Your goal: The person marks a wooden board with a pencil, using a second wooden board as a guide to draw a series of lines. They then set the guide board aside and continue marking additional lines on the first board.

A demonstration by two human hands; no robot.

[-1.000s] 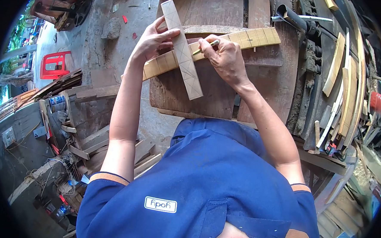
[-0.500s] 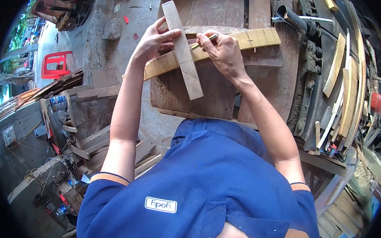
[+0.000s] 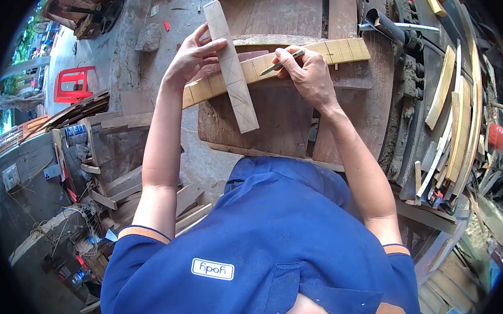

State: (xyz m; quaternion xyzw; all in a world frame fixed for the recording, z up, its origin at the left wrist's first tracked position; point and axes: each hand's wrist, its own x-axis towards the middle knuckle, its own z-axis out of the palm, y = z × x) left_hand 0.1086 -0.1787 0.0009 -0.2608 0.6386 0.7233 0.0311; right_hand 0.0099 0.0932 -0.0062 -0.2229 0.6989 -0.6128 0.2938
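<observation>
My left hand (image 3: 189, 57) grips a pale wooden strip (image 3: 235, 79) marked with pencilled crosses, thumb on its face near the upper part. The strip lies slantwise across a longer yellowish board (image 3: 345, 50), which has lines drawn across it at intervals. In my right hand (image 3: 312, 80) a pencil (image 3: 272, 69) is pinched, its tip over the yellowish board just right of the strip. Beneath them is a brown wooden bench top (image 3: 282, 116); a reddish wood piece (image 3: 254, 55) shows behind the strip.
Thin wooden strips (image 3: 441, 87) lean in a pile on the right, near a dark pipe (image 3: 381, 21). Scrap wood (image 3: 127, 187) is heaped on the floor at left. A red plastic stool (image 3: 73, 84) stands further left, and a paint can (image 3: 76, 135) sits below it.
The pale strip and my left hand have shifted left along the yellowish board. My right hand has moved slightly right and down, so more of the pencil shows.
</observation>
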